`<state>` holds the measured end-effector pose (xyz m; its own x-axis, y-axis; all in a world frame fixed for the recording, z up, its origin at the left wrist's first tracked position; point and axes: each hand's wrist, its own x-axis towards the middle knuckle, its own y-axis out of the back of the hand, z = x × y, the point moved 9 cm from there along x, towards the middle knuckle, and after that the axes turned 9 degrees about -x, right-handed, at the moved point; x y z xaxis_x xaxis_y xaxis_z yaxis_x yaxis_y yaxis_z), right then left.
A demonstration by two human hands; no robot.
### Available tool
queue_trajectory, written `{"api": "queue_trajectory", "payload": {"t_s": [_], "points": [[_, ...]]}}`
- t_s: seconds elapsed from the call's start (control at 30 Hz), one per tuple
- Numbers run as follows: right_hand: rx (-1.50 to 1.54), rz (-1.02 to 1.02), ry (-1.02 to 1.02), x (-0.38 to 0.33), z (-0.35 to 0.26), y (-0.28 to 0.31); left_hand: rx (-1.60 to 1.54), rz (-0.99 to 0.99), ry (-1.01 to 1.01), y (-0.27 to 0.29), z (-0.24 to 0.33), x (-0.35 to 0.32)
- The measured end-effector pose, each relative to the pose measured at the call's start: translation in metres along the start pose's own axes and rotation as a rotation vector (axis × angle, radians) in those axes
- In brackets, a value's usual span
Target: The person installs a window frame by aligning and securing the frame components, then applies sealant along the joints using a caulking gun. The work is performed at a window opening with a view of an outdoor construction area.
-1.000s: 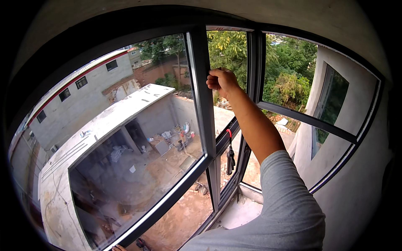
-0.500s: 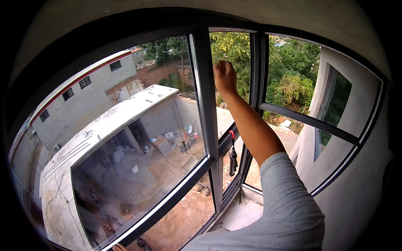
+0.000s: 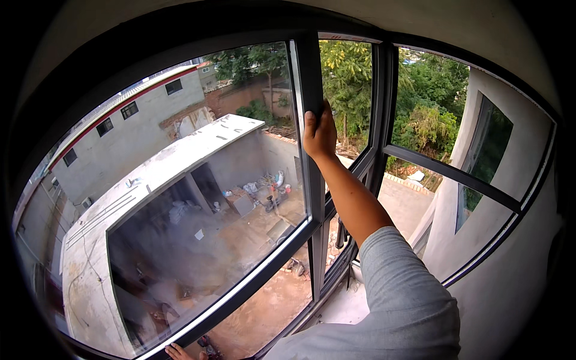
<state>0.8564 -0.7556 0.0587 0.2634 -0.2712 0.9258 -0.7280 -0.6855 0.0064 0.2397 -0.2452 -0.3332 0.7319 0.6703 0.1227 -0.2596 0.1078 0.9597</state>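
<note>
A large glazed window panel with a dark frame [image 3: 264, 264] spans the left and middle. My right hand [image 3: 320, 131], at the end of an outstretched arm, is closed round the dark upright [image 3: 309, 78] at the panel's right side. Its thumb presses the near face, and the other fingers curl along the right edge. At the bottom rim of the view, my left hand [image 3: 177, 351] has its fingers hooked on the panel's lower rail; the rest of it is cut off. My right arm partly covers a black tool [image 3: 341, 234] hanging beyond it.
Fixed dark-framed panes [image 3: 453, 168] meet the opening at a corner on the right, beside a plain wall [image 3: 510, 300]. Outside and well below lies a dirt yard [image 3: 264, 318] with rubble and a flat-roofed shed [image 3: 198, 141]. A pale ledge [image 3: 342, 306] runs beneath the frame.
My right hand has come down slightly and closed on the upright, its thumb now on the near face. More of my left hand shows. The hanging tool's red strap is now hidden.
</note>
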Motion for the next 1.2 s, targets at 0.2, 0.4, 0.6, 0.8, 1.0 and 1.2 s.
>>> {"api": "queue_trajectory", "payload": {"t_s": [0.2, 0.4, 0.6, 0.8, 1.0, 1.2], "points": [[-0.072, 0.064, 0.074, 0.008, 0.001, -0.002, -0.034, 0.019, -0.013, 0.010, 0.009, 0.003], [0.107, -0.040, -0.116, 0.097, -0.043, -0.011, -0.047, 0.044, 0.015, 0.016, -0.002, 0.001], [0.262, -0.066, -0.078, -0.006, 0.006, -0.005, -0.032, -0.008, 0.045, 0.001, -0.022, 0.004], [0.191, -0.070, -0.468, -0.155, 0.166, -0.020, 0.052, 0.014, 0.044, 0.027, 0.009, 0.006], [0.385, 0.006, -0.763, -0.035, 0.120, 0.023, -0.157, -0.074, 0.196, 0.026, 0.001, 0.008], [0.100, -0.180, -0.374, -0.052, 0.025, -0.015, -0.103, 0.140, 0.174, 0.036, 0.000, -0.001]]}}
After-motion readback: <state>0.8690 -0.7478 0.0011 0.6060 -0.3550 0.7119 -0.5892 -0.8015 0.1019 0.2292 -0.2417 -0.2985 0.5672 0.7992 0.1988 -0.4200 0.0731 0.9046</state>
